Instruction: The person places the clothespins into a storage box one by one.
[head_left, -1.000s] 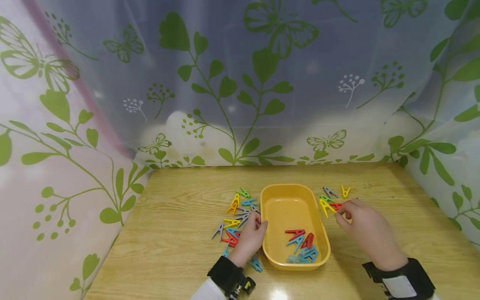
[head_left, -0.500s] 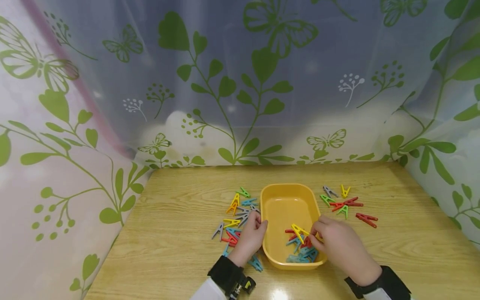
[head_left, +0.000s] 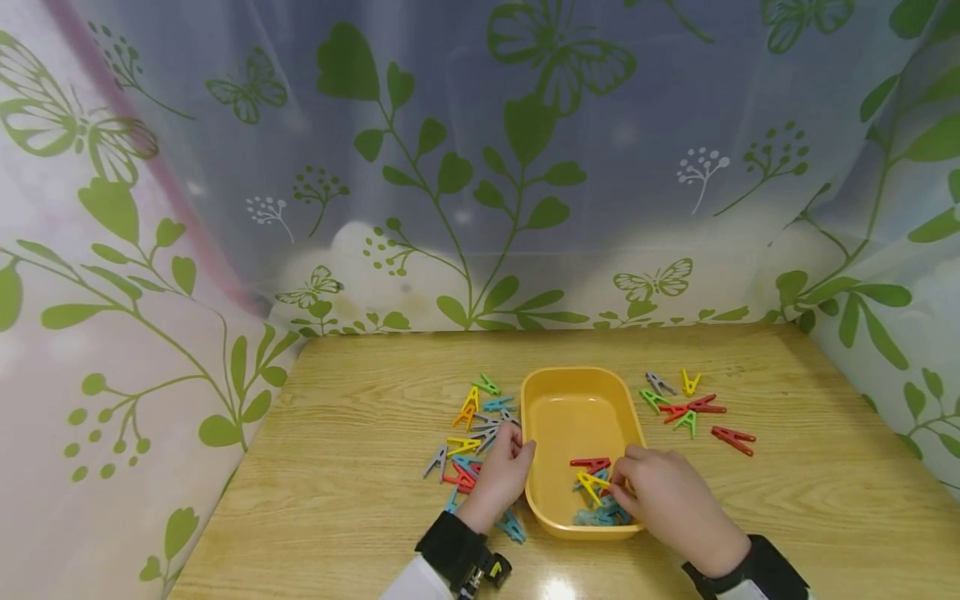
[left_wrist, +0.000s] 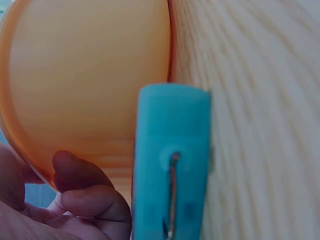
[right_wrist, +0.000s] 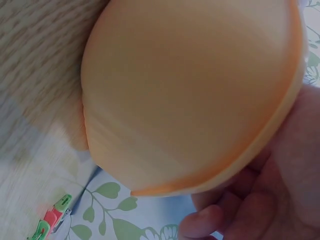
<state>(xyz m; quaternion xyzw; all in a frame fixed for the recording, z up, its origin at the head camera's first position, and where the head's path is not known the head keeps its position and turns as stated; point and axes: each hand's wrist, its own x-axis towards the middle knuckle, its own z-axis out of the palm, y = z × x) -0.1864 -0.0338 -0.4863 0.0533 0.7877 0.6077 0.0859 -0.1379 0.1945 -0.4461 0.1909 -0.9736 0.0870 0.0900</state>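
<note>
A yellow plastic tray stands mid-table with several coloured clothes pegs at its near end, among them a red peg and teal ones. My right hand reaches over the tray's near right part and pinches a yellow peg just above the pile. My left hand sits against the tray's left rim, its curled fingers tucked under the rim of the tray. A teal peg lies right by that wrist. The right wrist view shows the tray's outer wall and my right hand.
Loose pegs of several colours lie left of the tray. More pegs and a red one lie to its right. Sheer leaf-print curtains close in the table at the back and both sides.
My right hand took a yellow peg from the group right of the tray, carried it left over the tray, and has lowered it toward the pegs inside. My left hand stayed put.
</note>
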